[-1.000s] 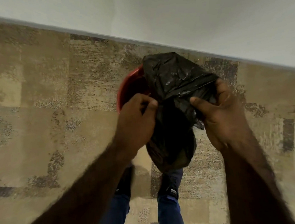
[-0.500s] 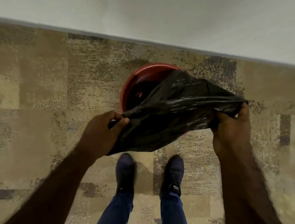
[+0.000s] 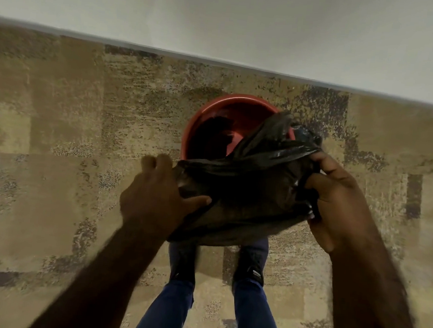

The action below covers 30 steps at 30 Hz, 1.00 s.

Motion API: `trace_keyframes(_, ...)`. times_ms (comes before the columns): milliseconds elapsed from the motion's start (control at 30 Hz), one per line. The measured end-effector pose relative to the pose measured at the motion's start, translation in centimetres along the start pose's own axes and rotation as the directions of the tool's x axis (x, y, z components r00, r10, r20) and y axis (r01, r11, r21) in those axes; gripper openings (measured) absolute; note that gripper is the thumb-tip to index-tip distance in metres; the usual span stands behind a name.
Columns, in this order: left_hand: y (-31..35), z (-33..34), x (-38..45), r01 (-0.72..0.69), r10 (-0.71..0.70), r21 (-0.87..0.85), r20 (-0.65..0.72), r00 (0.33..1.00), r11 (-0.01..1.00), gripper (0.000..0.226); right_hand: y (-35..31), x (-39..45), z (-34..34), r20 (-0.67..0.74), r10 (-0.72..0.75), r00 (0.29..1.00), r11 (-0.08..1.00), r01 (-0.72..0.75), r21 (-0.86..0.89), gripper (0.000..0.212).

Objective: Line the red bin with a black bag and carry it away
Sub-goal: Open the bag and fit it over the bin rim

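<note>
A round red bin (image 3: 209, 108) stands on the carpet close to the wall, its mouth facing up at me. I hold a crumpled black bag (image 3: 249, 193) above its near rim, and the bag covers the bin's near and right side. My left hand (image 3: 155, 197) grips the bag's left edge. My right hand (image 3: 338, 200) clutches its right edge, bunched between fingers and thumb. The bin's inside looks dark.
A white wall (image 3: 222, 20) with a pale skirting strip runs just behind the bin. Patterned beige and brown carpet (image 3: 54, 149) stretches left and right. My feet in dark shoes (image 3: 251, 266) and blue trousers stand right before the bin.
My hands went from close together with the bag hanging bunched to wide apart, stretching it across the bin. Now they have come a little closer and the bag sits lower over the near rim.
</note>
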<state>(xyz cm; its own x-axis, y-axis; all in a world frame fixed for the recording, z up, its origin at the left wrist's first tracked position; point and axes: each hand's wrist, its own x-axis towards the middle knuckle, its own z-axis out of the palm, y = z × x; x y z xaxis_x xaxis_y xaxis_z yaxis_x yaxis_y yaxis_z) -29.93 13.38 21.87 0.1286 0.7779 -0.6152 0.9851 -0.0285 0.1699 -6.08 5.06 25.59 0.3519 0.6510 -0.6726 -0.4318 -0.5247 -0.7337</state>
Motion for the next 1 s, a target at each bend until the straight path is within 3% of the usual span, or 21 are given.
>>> trace_keyframes(67, 1.3, 0.3, 0.3, -0.161, 0.160, -0.009, -0.083, 0.984, 0.987, 0.113, -0.3, -0.5, 0.0, 0.126, 0.017, 0.992, 0.998, -0.010, -0.059, 0.057)
trace_keyframes(133, 2.6, 1.1, 1.3, -0.262, 0.262, -0.024, -0.008, 0.965, 0.965, 0.110, -0.4, -0.7, -0.5, 0.229, 0.060, 0.972, 0.995, -0.039, -0.097, 0.059)
trace_keyframes(267, 4.1, 2.6, 4.6, -0.393, 0.397, -0.062, 0.107, 0.911, 0.918, 0.041, -0.5, 0.5, -2.6, 0.278, 0.095, 0.956, 0.985, -0.050, -0.164, 0.060)
trace_keyframes(333, 4.3, 2.9, 5.9, -0.376, 0.415, -0.242, 0.135, 0.900, 0.894, 0.022, -0.5, 1.7, -4.1, 0.278, 0.108, 0.955, 0.981, -0.057, -0.186, 0.060)
trace_keyframes(433, 4.8, 3.1, 7.5, -0.110, 0.223, -0.564, 0.136, 0.965, 0.818, 0.012, -1.2, 4.2, -6.2, 0.352, 0.110, 0.930, 0.971, -0.024, -0.238, 0.058)
trace_keyframes(500, 5.5, 3.2, 8.4, 0.087, 0.052, -0.781, 0.151, 0.987, 0.619, 0.009, -1.7, 6.1, -7.6, 0.347, 0.098, 0.933, 0.959, 0.005, -0.284, 0.051)
trace_keyframes(567, 6.3, 3.4, 9.0, 0.179, -0.074, -0.932, 0.164, 0.984, 0.316, 0.009, -1.8, 8.3, -9.2, 0.265, 0.075, 0.961, 0.956, 0.007, -0.295, 0.045)
trace_keyframes(600, 6.4, 3.6, 9.4, 0.175, -0.119, -0.955, 0.150, 0.982, 0.240, 0.014, -1.8, 9.3, -9.8, 0.228, 0.060, 0.972, 0.946, 0.018, -0.325, 0.044)
trace_keyframes(633, 6.4, 3.6, 9.7, 0.166, -0.152, -0.960, 0.134, 0.979, 0.227, 0.017, -1.8, 10.1, -10.3, 0.208, 0.037, 0.977, 0.918, 0.049, -0.394, 0.045)
trace_keyframes(733, 6.2, 4.2, 11.0, 0.144, -0.196, -0.925, 0.078, 0.977, 0.352, 0.020, -1.7, 13.2, -11.4, 0.202, -0.044, 0.978, 0.710, 0.173, -0.683, 0.033)
trace_keyframes(800, 6.0, 4.5, 12.0, 0.119, -0.210, -0.836, 0.005, 0.978, 0.535, 0.020, -1.2, 15.6, -11.3, 0.186, -0.120, 0.975, 0.467, 0.221, -0.856, 0.011)
trace_keyframes(867, 6.1, 4.8, 13.2, 0.066, -0.174, -0.693, -0.087, 0.981, 0.718, 0.009, -0.6, 18.2, -11.2, 0.190, -0.164, 0.968, 0.267, 0.229, -0.936, 0.017)
trace_keyframes(933, 6.4, 4.7, 14.7, 0.028, -0.139, -0.572, -0.152, 0.978, 0.820, 0.013, 0.1, 20.4, -10.8, 0.182, -0.203, 0.962, 0.230, 0.228, -0.946, 0.021)
trace_keyframes(1000, 6.6, 4.5, 16.6, 0.010, -0.131, -0.535, -0.189, 0.973, 0.845, 0.023, 0.5, 22.3, -10.3, 0.094, -0.261, 0.961, 0.363, 0.188, -0.913, 0.020)
